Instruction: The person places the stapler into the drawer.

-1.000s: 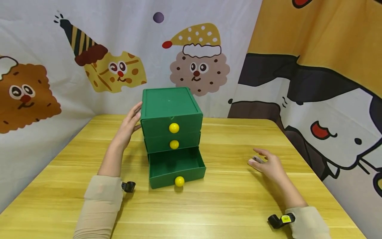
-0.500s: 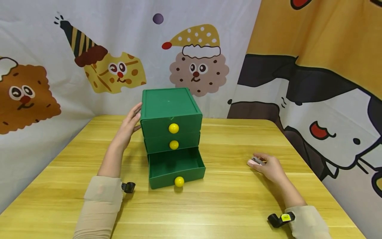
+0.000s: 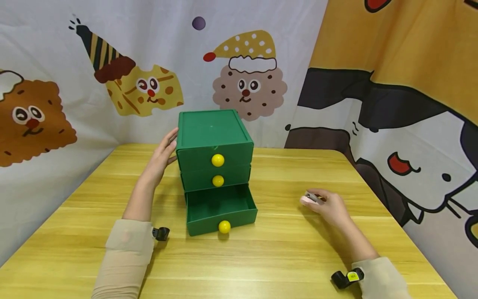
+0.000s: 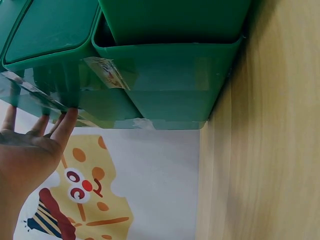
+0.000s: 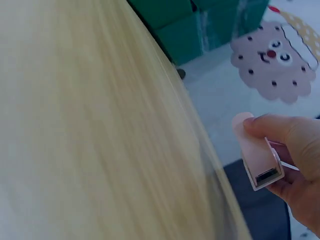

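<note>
A green three-drawer box (image 3: 214,128) with yellow knobs stands on the table. Its lowest drawer (image 3: 205,223) is pulled out and its inside looks bare; the upper two are closed. My left hand (image 3: 158,160) rests its fingers against the box's left side. The left wrist view shows those fingertips (image 4: 70,112) touching the green wall, fairly straight. Right of the box, my right hand (image 3: 334,207) holds a small pale pink stapler (image 5: 257,150) between thumb and fingers, just above the table. In the right wrist view the thumb presses on its rounded end.
The wooden table (image 3: 284,257) extends around the box. Behind it hangs a white printed cloth (image 3: 149,25), with a cartoon-printed curtain (image 3: 392,95) along the right. Clear tape (image 4: 107,72) runs over the box's side.
My right hand has closed its fingers on the stapler and moved it slightly left, toward the box. The left hand and the drawers have stayed still.
</note>
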The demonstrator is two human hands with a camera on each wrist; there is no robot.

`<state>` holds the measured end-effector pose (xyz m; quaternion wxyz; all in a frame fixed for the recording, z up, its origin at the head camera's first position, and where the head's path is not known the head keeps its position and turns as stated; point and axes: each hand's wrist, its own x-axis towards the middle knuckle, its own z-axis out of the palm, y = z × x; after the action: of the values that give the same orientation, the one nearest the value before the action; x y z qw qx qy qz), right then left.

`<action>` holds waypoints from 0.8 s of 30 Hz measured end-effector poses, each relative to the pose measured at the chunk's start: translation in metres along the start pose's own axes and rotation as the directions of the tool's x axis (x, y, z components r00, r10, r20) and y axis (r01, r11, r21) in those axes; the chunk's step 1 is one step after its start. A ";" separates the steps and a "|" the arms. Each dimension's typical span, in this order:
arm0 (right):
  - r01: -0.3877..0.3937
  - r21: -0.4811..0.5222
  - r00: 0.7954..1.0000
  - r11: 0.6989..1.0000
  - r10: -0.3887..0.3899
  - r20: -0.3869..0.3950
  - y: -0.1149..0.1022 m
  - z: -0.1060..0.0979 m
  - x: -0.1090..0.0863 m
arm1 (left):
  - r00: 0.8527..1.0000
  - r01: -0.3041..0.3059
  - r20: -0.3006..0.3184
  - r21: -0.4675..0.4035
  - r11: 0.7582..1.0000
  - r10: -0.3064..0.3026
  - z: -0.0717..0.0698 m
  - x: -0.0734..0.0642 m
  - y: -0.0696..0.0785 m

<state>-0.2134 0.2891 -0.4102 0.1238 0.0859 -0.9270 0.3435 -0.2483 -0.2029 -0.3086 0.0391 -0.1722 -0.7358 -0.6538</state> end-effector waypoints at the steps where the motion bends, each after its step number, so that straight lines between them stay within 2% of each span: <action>1: 0.012 0.008 1.000 1.000 -0.012 -0.005 -0.003 0.001 0.000 | 1.000 0.000 0.000 0.001 1.000 0.000 0.000 0.000 0.000; 5: 0.063 0.034 0.998 0.997 -0.062 -0.023 -0.018 0.004 0.001 | 1.000 -0.006 0.002 -0.001 1.000 0.006 -0.002 0.003 -0.004; 8: 0.109 0.051 0.994 0.993 -0.108 -0.025 -0.030 0.006 0.002 | 1.000 -0.006 -0.002 -0.006 1.000 0.006 -0.005 0.007 -0.013; 14: 0.179 0.136 0.982 0.974 -0.185 0.029 -0.064 0.013 0.003 | 1.000 -0.018 -0.006 -0.006 1.000 0.018 -0.009 0.014 -0.026; 20: 0.248 0.262 0.957 0.933 -0.278 0.082 -0.099 0.029 0.008 | 1.000 -0.013 -0.003 -0.005 1.000 0.013 -0.006 0.010 -0.019; 24: 0.303 0.317 0.929 0.899 -0.353 0.114 -0.122 0.043 0.013 | 1.000 -0.014 0.000 -0.012 1.000 0.014 -0.003 0.005 -0.009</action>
<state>-0.2033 0.1686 -0.3625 0.0869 0.2873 -0.8448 0.4430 -0.2563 -0.2060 -0.3155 0.0423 -0.1776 -0.7308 -0.6578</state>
